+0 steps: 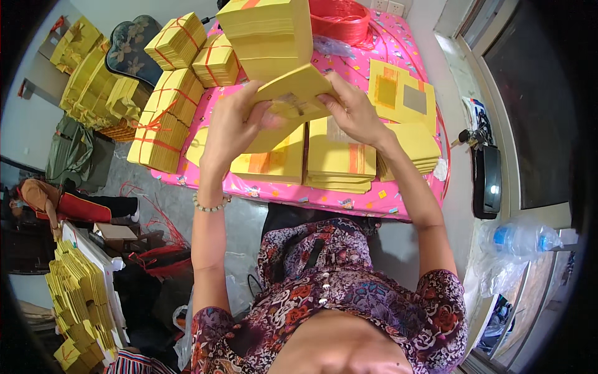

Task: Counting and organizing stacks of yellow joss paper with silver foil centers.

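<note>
Between my two hands, above the near part of the table, is a thin, tilted batch of yellow paper sheets [302, 93] with a greyish patch on its face. My left hand [233, 124] is closed on its left edge, thumb on the face. At the right edge my right hand [355, 112] pinches it the same way. Below lie a yellow paper stack with an orange patch [265, 163] and another [341, 156] beside it. A further stack [412, 146] sits to the right. Just beyond my hands stands a tall yellow paper pile [268, 43].
Red-tied yellow bundles [165, 118] line the left of the pink patterned table cover [293, 194]. Patched sheets [402, 93] lie at right, a red string coil [339, 22] at the back. At far left another person [47, 202] bends near more yellow stacks [78, 287]. A window [529, 106] is at right.
</note>
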### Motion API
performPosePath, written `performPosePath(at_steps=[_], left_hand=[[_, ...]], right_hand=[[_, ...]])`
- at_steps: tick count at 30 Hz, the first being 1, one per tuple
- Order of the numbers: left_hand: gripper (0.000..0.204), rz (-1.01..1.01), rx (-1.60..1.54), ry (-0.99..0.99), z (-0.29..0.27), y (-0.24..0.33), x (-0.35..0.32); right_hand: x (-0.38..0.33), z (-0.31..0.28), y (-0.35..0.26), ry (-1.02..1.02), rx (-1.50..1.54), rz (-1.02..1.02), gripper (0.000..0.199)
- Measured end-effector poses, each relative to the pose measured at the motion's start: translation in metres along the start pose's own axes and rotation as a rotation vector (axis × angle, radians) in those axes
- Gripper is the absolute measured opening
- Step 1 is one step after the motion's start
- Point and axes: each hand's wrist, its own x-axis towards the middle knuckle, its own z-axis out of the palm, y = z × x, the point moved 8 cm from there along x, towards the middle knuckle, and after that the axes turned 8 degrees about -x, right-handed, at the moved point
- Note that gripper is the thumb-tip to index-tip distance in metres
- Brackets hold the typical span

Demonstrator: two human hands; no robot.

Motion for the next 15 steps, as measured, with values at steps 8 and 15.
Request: performPosePath(at_steps=[8, 15], left_hand=[[0.028, -0.146, -0.536, 0.107, 0.014, -0.041, -0.024], [0.024, -0.507, -0.959, 0.204, 0.053, -0.077, -0.059]], right_hand=[[-0.012, -0.011, 0.026, 0.179, 0.092, 0.126, 0.041], [-0.054, 0.048, 0.03, 0.171, 0.549, 0.375, 0.04]])
